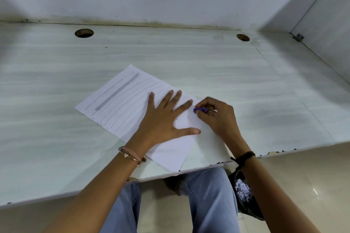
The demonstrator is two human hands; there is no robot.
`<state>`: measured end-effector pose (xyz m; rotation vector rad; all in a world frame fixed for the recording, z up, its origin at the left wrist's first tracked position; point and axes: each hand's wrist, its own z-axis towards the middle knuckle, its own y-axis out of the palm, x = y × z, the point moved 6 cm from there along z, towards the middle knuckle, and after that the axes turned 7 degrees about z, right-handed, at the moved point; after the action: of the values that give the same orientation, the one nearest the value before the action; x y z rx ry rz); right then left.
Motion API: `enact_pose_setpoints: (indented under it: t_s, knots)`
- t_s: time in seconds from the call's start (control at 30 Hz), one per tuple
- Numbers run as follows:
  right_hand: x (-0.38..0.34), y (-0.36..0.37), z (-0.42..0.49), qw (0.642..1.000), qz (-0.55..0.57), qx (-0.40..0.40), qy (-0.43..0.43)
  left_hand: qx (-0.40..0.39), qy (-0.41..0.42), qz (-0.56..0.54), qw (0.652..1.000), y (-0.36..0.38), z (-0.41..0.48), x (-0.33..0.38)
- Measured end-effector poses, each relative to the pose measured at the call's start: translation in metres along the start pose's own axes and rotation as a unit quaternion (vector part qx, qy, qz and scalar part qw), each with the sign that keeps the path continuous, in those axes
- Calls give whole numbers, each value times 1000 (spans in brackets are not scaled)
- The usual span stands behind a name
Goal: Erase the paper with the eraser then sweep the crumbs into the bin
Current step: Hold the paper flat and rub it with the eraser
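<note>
the purple eraser point(198, 109) is at the right edge of the paper point(121, 100), pinched in the curled fingers of my right hand point(216, 113). my left hand point(166, 119) lies flat and spread on the middle of the paper, pressing it to the table point(246, 81). i judge this is the erasing step: pencil lines still cover the left part of the paper. the next move calls for firm strokes there. the bin point(244, 195) stands lower, right of the paper's near corner.

- Your paper point(121, 104) lies on the desk point(246, 81).
- Your left hand point(164, 119) rests on it; right hand point(216, 115) with eraser point(199, 109) at its 3 o'clock.
- Bin point(244, 195), seemingly on the floor, at 5 o'clock below the desk edge.
</note>
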<state>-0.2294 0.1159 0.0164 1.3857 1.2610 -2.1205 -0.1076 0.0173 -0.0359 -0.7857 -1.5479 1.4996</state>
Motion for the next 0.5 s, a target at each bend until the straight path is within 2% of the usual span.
enact_pose_setpoints:
  t_s: [0.07,0.2,0.3,0.37,0.5]
  knots:
    - [-3,1,2,1000,0,14,1,8,-4,7,1000,1,1,-1]
    - [-20,28,-14,995,-29,-77,-50,8,7,52,999,3,3,0]
    - [-4,0,10,999,-41,1,-6,17,-3,17,1000,3,4,-2]
    - [-1,-9,17,998,-53,20,14,18,-2,10,1000,3,3,-1]
    - [-23,25,-7,990,-93,-78,-69,21,2,35,999,4,5,-2]
